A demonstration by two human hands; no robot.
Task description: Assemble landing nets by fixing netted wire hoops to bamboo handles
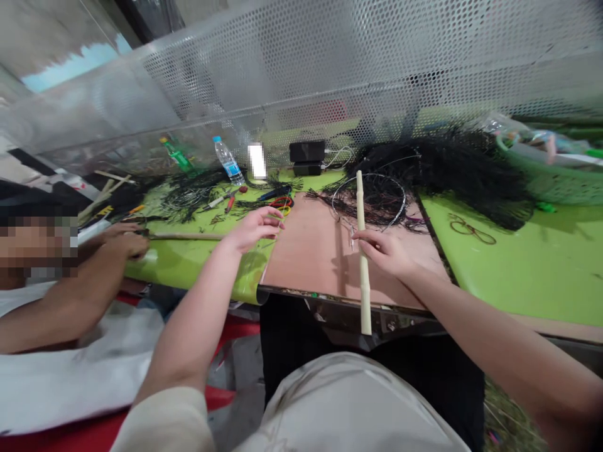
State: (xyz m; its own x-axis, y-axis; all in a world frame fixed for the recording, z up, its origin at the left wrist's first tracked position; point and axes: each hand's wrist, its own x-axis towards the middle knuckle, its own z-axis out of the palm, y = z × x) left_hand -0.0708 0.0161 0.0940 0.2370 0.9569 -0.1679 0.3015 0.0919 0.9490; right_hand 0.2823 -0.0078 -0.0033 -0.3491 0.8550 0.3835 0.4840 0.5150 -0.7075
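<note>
My right hand [384, 251] is closed around the middle of a pale bamboo stick [362, 273], held upright over the pinkish board, where it casts a shadow. A small shiny metal piece [352, 238] shows at its fingertips; its kind is too small to make out. Behind the stick lies a ring of thin wire [404, 204] on dark strands. My left hand [254, 229] hangs over the left edge of the board [301, 251] with its fingers apart and nothing in them. Just beyond it are red and yellow tool handles [284, 202].
A perforated metal panel [306, 69] stands behind the green-covered table [518, 270]. Black fibre bundles [452, 163] and a green basket [556, 179] occupy the right. At the back are a water bottle [228, 162] and a green bottle [176, 156]. On the left, another person's hands [132, 242] hold a stick.
</note>
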